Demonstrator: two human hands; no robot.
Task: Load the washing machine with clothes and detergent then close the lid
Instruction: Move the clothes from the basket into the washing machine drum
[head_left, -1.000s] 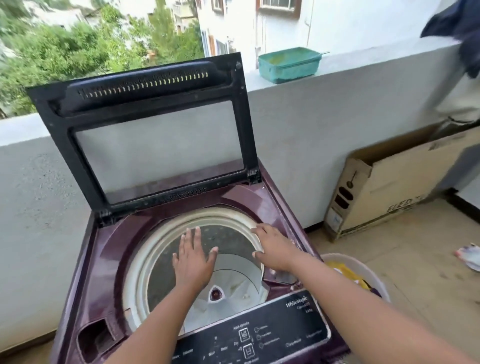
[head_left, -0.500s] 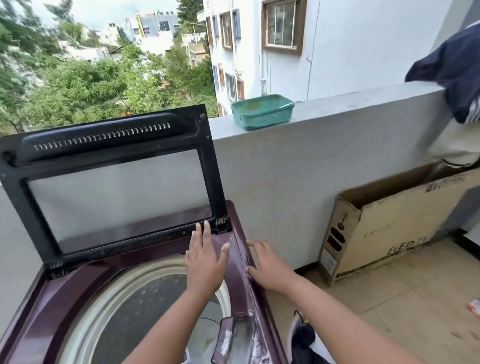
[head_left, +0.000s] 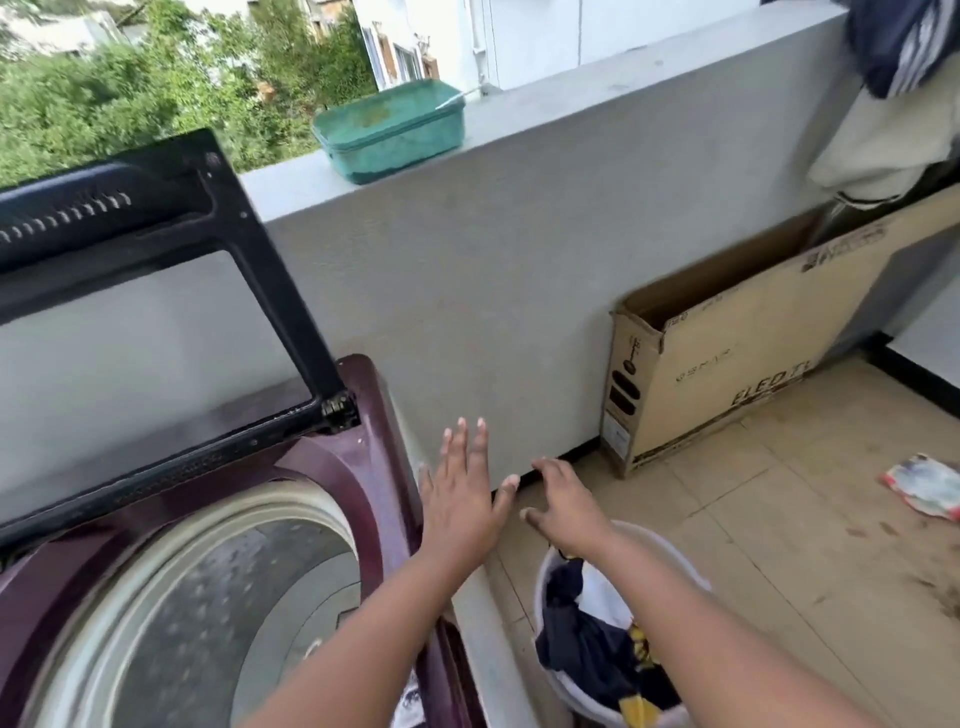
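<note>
A maroon top-loading washing machine (head_left: 322, 467) fills the left side, its black glass lid (head_left: 156, 291) standing raised and its drum (head_left: 208, 597) showing no clothes. A white bucket (head_left: 550, 561) of dark, white and yellow clothes (head_left: 592, 639) stands on the floor just right of the machine. My left hand (head_left: 460, 499) hovers flat with fingers spread over the machine's right edge. My right hand (head_left: 563, 504) hangs above the bucket's far rim, fingers loosely bent, holding nothing.
A grey parapet wall (head_left: 519, 260) runs behind, with a green plastic tub (head_left: 389, 132) on its ledge. A flat cardboard box (head_left: 727, 364) leans on the wall at right. Clothes (head_left: 893, 104) hang at top right. A crumpled packet (head_left: 924, 486) lies on the tiled floor.
Both hands have left the drum opening and moved right, past the machine's edge toward the bucket. The view has swung right, bringing the bucket of clothes into sight.
</note>
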